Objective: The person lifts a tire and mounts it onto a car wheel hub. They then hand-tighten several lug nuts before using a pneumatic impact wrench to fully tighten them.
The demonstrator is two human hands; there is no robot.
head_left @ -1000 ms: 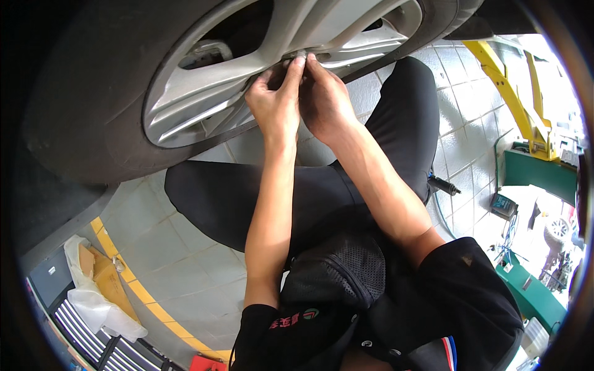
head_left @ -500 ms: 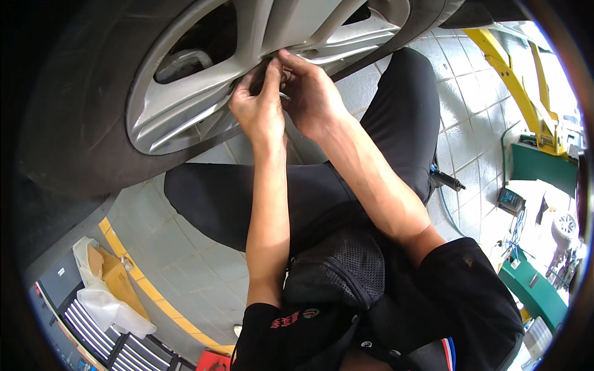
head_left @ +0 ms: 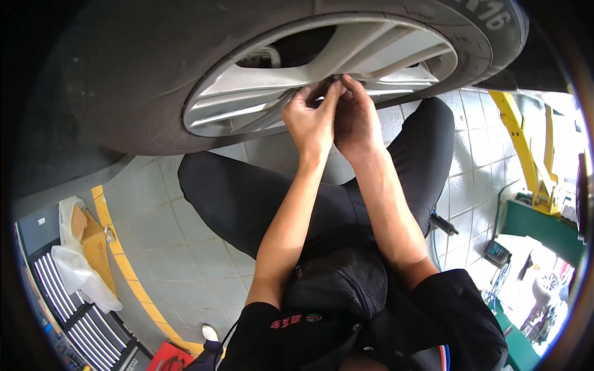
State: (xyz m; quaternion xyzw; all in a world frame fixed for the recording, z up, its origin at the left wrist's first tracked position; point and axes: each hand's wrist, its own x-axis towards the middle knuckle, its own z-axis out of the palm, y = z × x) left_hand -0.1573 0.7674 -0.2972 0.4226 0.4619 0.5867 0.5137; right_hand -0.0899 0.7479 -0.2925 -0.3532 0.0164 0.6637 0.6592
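Both hands meet at the middle of a silver alloy wheel (head_left: 247, 80), whose black tyre (head_left: 136, 86) fills the upper view. My left hand (head_left: 310, 120) is closed, thumb and fingers pinched at the hub area. Beside it my right hand (head_left: 357, 120) is closed too, its fingertips against the same spot. A small dark part shows between the fingertips at the hub, too hidden to name. Dark openings between the spokes lie above the hands.
A black-handled tool (head_left: 444, 225) lies by my right leg. Yellow lift arm (head_left: 526, 142) and green stand (head_left: 544, 222) are at right. At left are a cardboard box (head_left: 96, 247), plastic wrap (head_left: 77, 272) and a slatted cabinet (head_left: 86, 334). Another person's shoe (head_left: 210, 332) is at bottom.
My view has shifted, so the wheel and hands appear lower and further right. Both hands stay pinched together at the hub. A shoe now shows more fully at the bottom.
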